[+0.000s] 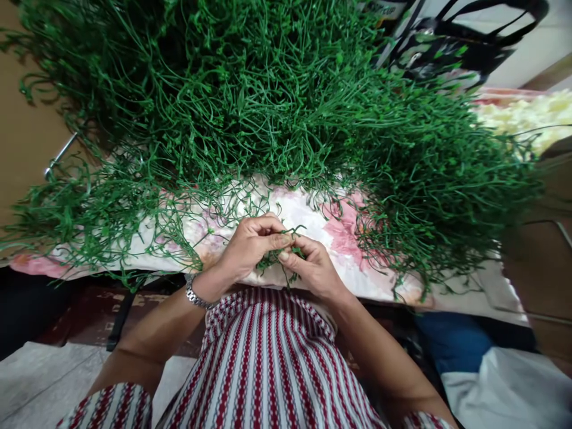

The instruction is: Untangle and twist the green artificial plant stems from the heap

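Observation:
My left hand [254,245] and my right hand [315,265] meet above the near edge of the table, thumbs and fingertips pinched together. Between them is a small green artificial stem [295,230], its thin ends poking out above and below the fingers. More green strands show under my palms, partly hidden. A large heap of similar green stems [250,107] rises just beyond my hands. Looser stems [165,226] lie spread to the left of my left hand, and a dense bunch [429,196] lies to the right.
A floral cloth [308,208] covers the table. Behind the heap at the right stands a black bag with handles [465,47]. Pale yellow pieces [531,116] lie at the far right. A metal rod [62,154] sticks out at the left. Below right is a whitish bag [522,381].

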Demonstrator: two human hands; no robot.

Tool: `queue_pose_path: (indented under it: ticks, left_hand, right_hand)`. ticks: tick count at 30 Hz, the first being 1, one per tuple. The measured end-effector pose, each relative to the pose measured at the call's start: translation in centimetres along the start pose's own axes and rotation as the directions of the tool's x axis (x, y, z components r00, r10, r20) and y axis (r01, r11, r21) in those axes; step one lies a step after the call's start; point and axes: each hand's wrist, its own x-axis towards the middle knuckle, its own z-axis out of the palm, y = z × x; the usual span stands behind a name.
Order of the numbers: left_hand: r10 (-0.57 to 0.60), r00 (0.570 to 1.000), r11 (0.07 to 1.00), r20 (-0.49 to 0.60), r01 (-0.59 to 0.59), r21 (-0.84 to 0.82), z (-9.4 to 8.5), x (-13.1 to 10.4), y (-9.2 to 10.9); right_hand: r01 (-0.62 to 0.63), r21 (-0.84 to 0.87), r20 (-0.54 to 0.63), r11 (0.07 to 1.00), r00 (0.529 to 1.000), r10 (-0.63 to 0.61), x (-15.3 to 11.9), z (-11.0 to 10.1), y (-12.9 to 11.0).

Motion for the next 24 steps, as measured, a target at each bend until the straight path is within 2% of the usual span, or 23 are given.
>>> queue_pose_path:
  ticks: [4,8,11,17,20,24]
  left_hand:
    - [-0.06,0.996,0.992,-0.066,0.052,-0.116,0.1,-0.1,0.2]
    - [-0.045,0.994,0.989,-0.096,0.031,-0.146,0.4,-0.3,0.4]
    - [-0.044,0.995,0.991,-0.093,0.032,-0.13,0.5,-0.4,0.3]
    - [0.033,0.991,0.999,-0.126,-0.029,0.035,0.2,-0.8,-0.1]
    - [0.02,0.99,0.996,-0.136,-0.009,0.085,0.0,-1.0,-0.4]
    - [0.009,0.994,0.992,-0.106,0.005,0.124,-0.2,-1.3,-0.5]
  right_hand:
    - [0.041,0.009,-0.081,0.999,0.996,-0.04,-0.1,0.2,0.2]
    - [0.017,0.085,-0.055,0.996,0.998,-0.012,-0.2,0.5,0.3]
    - [0.025,0.069,-0.05,0.997,0.999,-0.021,-0.1,0.5,0.3]
    - [0.146,-0.217,-0.023,0.965,0.988,-0.154,-0.1,0.0,-0.3]
    - [0.273,-0.403,0.008,0.874,0.955,-0.295,-0.2,-0.2,-0.4]
    - [0.379,-0.501,0.018,0.778,0.904,-0.428,-0.2,-0.1,-0.1]
